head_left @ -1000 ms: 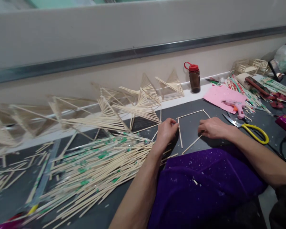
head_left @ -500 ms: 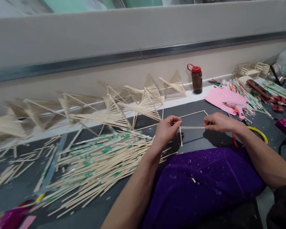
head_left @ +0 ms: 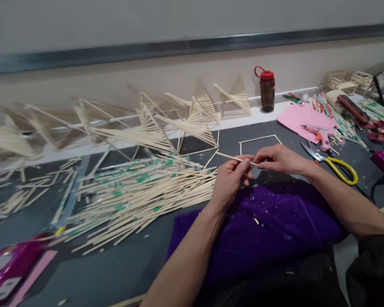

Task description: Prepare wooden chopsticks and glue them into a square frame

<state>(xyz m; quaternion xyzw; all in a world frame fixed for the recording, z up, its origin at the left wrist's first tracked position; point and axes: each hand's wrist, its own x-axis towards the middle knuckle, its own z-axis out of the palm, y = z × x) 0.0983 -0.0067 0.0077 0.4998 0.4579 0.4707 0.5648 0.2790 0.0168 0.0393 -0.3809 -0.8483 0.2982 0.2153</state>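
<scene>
A thin pale wooden stick [head_left: 228, 156] is pinched in my left hand [head_left: 233, 175], its far end reaching up and left. My right hand [head_left: 273, 160] pinches the stick's other end, the two hands nearly touching. Just beyond them a frame of thin sticks [head_left: 257, 139] lies on the dark table. Below the hands a purple cloth [head_left: 269, 226] with small crumbs on it covers my lap and the table's edge. Yellow-handled scissors [head_left: 341, 170] lie open to the right of my right hand.
A heap of loose sticks [head_left: 153, 187] spreads left of my arms. Fan-shaped stick structures [head_left: 192, 123] stand along the wall. A brown bottle [head_left: 267, 91] with a red lid is at the back. A pink glue gun [head_left: 323, 135] rests on pink paper [head_left: 299, 117] at right.
My hands have come together, and the stick now slants up to the left instead of stretching level between them. The scissors show more fully. The view has tilted down.
</scene>
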